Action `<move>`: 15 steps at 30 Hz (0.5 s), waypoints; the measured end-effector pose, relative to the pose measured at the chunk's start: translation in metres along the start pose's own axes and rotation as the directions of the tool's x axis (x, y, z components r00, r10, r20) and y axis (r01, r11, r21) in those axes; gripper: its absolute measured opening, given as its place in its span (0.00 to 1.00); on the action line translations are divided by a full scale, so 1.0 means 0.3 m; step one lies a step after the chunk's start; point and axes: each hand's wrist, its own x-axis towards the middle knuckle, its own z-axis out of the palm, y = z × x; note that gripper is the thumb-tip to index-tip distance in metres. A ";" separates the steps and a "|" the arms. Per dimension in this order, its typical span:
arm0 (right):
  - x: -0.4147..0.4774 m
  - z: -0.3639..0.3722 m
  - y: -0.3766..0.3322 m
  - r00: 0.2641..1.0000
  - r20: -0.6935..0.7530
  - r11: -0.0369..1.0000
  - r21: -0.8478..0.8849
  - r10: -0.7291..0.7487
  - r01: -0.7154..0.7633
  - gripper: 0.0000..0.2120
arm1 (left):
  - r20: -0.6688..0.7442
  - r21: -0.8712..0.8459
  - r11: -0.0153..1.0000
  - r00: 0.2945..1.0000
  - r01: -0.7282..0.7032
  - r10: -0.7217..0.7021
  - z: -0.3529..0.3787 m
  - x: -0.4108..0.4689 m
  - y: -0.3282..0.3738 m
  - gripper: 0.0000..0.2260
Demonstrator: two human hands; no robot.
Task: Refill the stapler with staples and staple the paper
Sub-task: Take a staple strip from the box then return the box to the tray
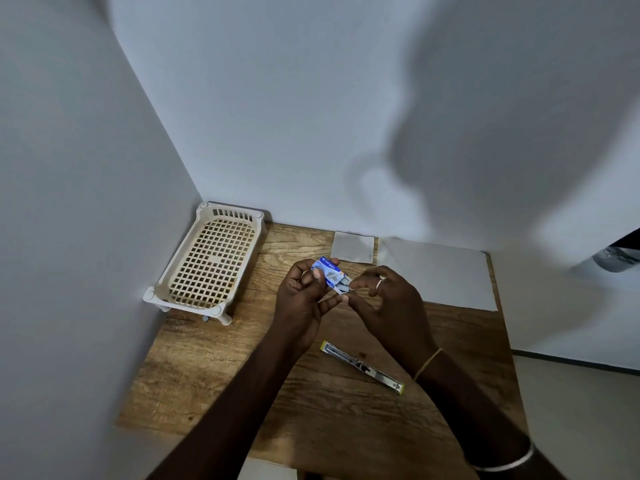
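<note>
My left hand (300,299) grips a small blue staple box (327,271) above the wooden table. The box's inner tray sticks out toward the right, and my right hand (384,299) pinches at that open end with thumb and fingertips. The stapler (363,367) lies opened out flat on the table, below and between my hands, with its metal channel facing up. Neither hand touches it. A large white paper sheet (440,271) lies at the back right of the table, and a smaller paper piece (353,247) sits beside it against the wall.
A cream plastic basket tray (207,258) stands in the back left corner against the walls. The wooden table (207,375) ends at the right near the large sheet. White walls close off the back and left.
</note>
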 end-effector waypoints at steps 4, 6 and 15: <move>0.003 -0.002 0.005 1.000 0.010 0.998 0.058 0.006 -0.007 0.06 | 0.003 0.002 1.000 1.000 0.001 -0.001 0.001 0.000 0.001 0.06; 0.002 -0.002 0.011 1.000 0.019 0.995 0.104 0.009 -0.011 0.06 | 0.001 0.005 1.000 1.000 0.000 0.000 0.001 0.000 0.002 0.08; -0.024 -0.014 0.034 0.992 -0.009 0.913 0.391 0.129 -0.115 0.08 | -0.008 -0.011 1.000 1.000 0.006 -0.007 -0.001 -0.001 -0.005 0.12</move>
